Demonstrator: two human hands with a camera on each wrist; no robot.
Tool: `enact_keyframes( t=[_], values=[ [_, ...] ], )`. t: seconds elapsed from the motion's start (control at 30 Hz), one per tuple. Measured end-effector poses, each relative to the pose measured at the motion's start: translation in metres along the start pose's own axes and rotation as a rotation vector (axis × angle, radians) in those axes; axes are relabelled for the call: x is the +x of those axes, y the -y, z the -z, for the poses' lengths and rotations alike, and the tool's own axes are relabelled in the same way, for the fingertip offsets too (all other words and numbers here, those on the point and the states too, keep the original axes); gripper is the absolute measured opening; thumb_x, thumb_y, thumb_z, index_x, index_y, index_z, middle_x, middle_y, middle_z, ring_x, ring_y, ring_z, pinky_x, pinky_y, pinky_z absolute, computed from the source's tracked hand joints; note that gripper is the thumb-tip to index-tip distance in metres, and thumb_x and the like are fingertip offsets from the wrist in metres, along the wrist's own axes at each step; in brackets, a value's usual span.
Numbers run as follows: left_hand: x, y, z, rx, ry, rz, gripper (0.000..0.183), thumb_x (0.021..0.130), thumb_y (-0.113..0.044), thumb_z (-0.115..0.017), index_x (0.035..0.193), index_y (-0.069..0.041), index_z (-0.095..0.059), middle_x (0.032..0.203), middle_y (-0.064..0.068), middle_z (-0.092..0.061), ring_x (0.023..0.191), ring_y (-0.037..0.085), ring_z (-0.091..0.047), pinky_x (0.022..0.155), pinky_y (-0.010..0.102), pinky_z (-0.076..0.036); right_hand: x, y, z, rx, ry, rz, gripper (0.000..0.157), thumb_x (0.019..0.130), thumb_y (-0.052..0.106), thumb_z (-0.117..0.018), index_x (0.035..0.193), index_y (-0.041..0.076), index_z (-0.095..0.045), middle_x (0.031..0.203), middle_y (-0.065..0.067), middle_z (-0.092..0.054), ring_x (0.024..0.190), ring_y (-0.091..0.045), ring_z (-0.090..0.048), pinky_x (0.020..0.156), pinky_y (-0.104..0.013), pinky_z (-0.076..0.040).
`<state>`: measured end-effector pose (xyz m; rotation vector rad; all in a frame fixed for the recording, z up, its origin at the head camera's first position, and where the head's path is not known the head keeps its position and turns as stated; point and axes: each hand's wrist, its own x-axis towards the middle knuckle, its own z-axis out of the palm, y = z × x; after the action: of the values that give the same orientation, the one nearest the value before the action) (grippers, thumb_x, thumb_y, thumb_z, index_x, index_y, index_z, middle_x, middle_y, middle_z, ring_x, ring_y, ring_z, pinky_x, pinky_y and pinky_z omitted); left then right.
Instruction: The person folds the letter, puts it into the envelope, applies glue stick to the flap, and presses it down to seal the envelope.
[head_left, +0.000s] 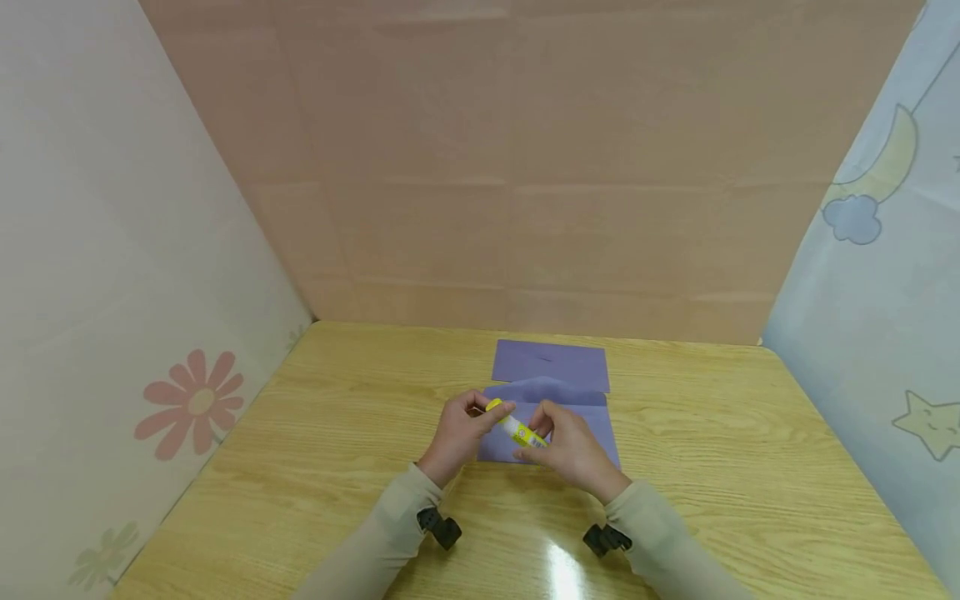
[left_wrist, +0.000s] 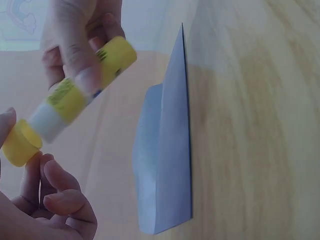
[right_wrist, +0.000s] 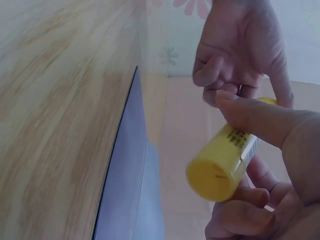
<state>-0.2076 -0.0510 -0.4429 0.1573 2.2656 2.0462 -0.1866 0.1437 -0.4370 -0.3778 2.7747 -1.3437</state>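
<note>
My left hand (head_left: 457,429) pinches the yellow cap (left_wrist: 21,145) of a glue stick between thumb and fingers. The glue stick (head_left: 523,433), with a yellow body and white collar, is gripped by my right hand (head_left: 576,452) and tilted. In the left wrist view the cap sits at the collar's end, off the stick; whether their rims touch I cannot tell. Beneath both hands a purple envelope (head_left: 495,448) lies on the table, its flap (head_left: 542,388) raised at the far side. The right wrist view shows the stick's round yellow base (right_wrist: 212,177).
Behind the envelope lies a second flat purple piece (head_left: 551,360), close to the back edge of the wooden table (head_left: 360,392). A pinkish-brown backdrop (head_left: 510,167) stands behind, with patterned sheets at the left and right. Dark wrist cameras (head_left: 439,528) sit on both sleeves.
</note>
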Motion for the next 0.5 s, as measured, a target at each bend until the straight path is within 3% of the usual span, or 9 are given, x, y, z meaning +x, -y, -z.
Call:
enact_keyframes(
  t=[0.2, 0.37, 0.5],
  values=[
    [0.005, 0.002, 0.013, 0.073, -0.026, -0.045, 0.035, 0.089, -0.042, -0.075, 0.095, -0.009, -0.066, 0.098, 0.004, -0.064, 0.085, 0.017, -0.06, 0.08, 0.041, -0.054, 0.003, -0.008, -0.001, -0.013, -0.041, -0.005, 0.034, 0.074, 0.018, -0.09, 0.09, 0.014, -0.06, 0.087, 0.001, -0.061, 0.065, -0.015, -0.05, 0.058, -0.029, -0.043],
    [0.007, 0.004, 0.029, 0.305, 0.028, -0.07, 0.033, 0.093, -0.039, -0.071, 0.111, -0.012, -0.07, 0.104, 0.004, -0.063, 0.079, 0.017, -0.057, 0.067, 0.032, -0.05, 0.005, -0.014, 0.001, -0.041, -0.059, -0.034, 0.024, 0.079, 0.022, -0.085, 0.092, 0.016, -0.066, 0.087, 0.001, -0.063, 0.066, -0.016, -0.05, 0.057, -0.03, -0.042],
    [0.01, 0.01, 0.044, 0.513, 0.088, -0.076, 0.03, 0.093, -0.024, -0.072, 0.117, -0.006, -0.069, 0.106, 0.006, -0.065, 0.086, 0.02, -0.059, 0.071, 0.034, -0.051, 0.009, -0.019, 0.004, -0.067, -0.088, -0.057, 0.02, 0.083, 0.027, -0.081, 0.096, 0.015, -0.073, 0.091, 0.0, -0.065, 0.073, -0.016, -0.051, 0.059, -0.03, -0.042]
  ],
)
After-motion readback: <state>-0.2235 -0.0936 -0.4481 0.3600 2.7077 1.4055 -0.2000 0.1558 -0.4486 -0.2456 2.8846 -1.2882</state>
